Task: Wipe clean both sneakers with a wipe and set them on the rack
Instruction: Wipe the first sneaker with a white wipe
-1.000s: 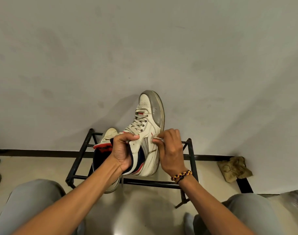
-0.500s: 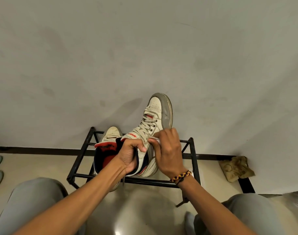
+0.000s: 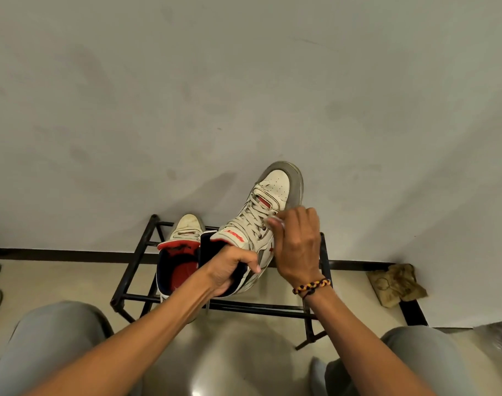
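Head view: left hand [image 3: 229, 270] grips sneaker [image 3: 261, 224] collar; right hand [image 3: 298, 247] presses wipe [image 3: 276, 222] on laces.

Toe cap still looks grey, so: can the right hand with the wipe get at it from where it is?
Probably yes. The right hand holds the wipe at the laces just below the toe cap, with nothing between them.

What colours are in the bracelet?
The bracelet is braided yellow, black and dark red, seen in the head view.

Scuffed leather-look sneaker [image 3: 268, 212], black metal rack [image 3: 135, 262], glossy floor [image 3: 244, 352], matt smudged wall [image 3: 244, 81].
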